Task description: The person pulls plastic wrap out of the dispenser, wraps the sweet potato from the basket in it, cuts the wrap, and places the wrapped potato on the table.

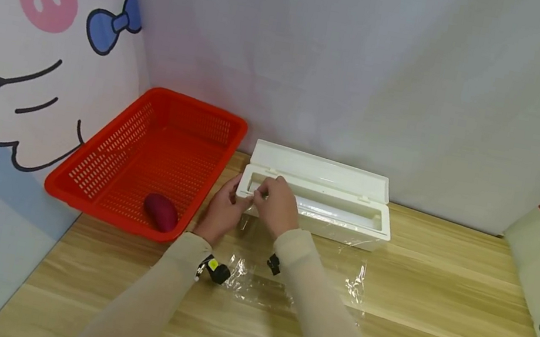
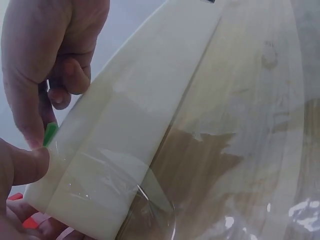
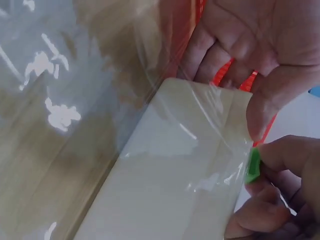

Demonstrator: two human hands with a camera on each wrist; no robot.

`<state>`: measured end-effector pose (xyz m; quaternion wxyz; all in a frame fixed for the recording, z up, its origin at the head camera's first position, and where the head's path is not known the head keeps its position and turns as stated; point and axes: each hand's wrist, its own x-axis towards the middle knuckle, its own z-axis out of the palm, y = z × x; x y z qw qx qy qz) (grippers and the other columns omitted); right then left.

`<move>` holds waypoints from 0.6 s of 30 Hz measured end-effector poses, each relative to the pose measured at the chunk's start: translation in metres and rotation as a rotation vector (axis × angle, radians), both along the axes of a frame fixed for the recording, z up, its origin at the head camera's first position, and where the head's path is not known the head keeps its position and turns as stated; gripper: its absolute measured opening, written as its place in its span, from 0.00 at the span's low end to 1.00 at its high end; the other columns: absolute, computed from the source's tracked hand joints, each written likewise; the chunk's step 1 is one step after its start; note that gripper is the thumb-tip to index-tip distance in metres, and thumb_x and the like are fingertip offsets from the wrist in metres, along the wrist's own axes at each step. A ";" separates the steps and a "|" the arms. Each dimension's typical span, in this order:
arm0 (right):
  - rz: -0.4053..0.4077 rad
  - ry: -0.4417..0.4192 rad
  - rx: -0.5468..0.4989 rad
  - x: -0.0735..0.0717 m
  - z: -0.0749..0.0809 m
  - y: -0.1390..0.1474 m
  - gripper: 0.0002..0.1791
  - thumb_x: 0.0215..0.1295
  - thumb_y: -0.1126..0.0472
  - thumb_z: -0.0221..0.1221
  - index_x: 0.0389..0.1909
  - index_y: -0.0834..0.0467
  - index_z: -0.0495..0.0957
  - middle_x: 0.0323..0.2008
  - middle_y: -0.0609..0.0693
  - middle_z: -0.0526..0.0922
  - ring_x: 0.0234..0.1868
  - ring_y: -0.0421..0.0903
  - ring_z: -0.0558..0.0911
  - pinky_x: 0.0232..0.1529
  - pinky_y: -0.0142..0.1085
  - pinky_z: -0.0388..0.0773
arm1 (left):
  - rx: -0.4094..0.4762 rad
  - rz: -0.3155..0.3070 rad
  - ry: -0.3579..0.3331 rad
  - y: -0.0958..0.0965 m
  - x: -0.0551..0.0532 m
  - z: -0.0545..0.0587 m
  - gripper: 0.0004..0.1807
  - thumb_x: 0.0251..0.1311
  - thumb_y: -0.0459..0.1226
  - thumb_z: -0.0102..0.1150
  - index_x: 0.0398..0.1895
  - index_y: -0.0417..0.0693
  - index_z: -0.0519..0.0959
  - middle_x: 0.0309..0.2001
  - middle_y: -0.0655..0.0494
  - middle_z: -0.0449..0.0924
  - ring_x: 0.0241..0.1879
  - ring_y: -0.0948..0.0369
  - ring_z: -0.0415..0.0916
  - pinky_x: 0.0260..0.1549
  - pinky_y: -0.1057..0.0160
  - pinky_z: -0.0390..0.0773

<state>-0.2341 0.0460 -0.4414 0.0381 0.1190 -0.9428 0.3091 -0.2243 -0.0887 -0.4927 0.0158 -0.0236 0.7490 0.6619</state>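
A long white cling film dispenser box lies on the wooden table, its lid raised and a roll inside. Clear cling film hangs over the front wall and spreads across the table toward the person. My left hand grips the box's left end, thumb at the top edge and fingers around the end. Beside that thumb, my right hand pinches a small green slider on the top front edge. The green slider is hidden by the fingers in the head view.
To the left stands a red plastic basket with slotted walls, holding a dark purple-red oval object. A pale cloth wall rises right behind the box. Cartoon-printed panels border the sides.
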 end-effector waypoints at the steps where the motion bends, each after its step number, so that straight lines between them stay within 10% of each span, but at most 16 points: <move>1: 0.003 -0.002 0.001 0.000 0.000 0.002 0.05 0.71 0.62 0.63 0.37 0.60 0.84 0.36 0.52 0.80 0.37 0.49 0.78 0.41 0.42 0.78 | 0.007 -0.006 -0.003 0.000 0.000 0.000 0.36 0.73 0.34 0.57 0.82 0.50 0.58 0.75 0.44 0.67 0.71 0.47 0.68 0.66 0.46 0.72; 10: 0.034 0.001 -0.076 0.001 -0.003 0.013 0.04 0.71 0.63 0.64 0.39 0.59 0.86 0.37 0.52 0.81 0.42 0.50 0.82 0.47 0.42 0.80 | 0.111 -0.088 -0.019 -0.003 -0.001 -0.005 0.37 0.76 0.32 0.51 0.84 0.53 0.52 0.78 0.45 0.59 0.74 0.49 0.62 0.70 0.47 0.67; 18: 0.015 0.002 -0.083 0.003 -0.002 0.012 0.04 0.71 0.63 0.64 0.39 0.60 0.86 0.37 0.52 0.81 0.39 0.49 0.80 0.44 0.42 0.79 | 0.143 -0.038 -0.065 0.000 -0.002 0.000 0.36 0.77 0.42 0.53 0.83 0.49 0.54 0.78 0.48 0.60 0.74 0.51 0.61 0.72 0.47 0.63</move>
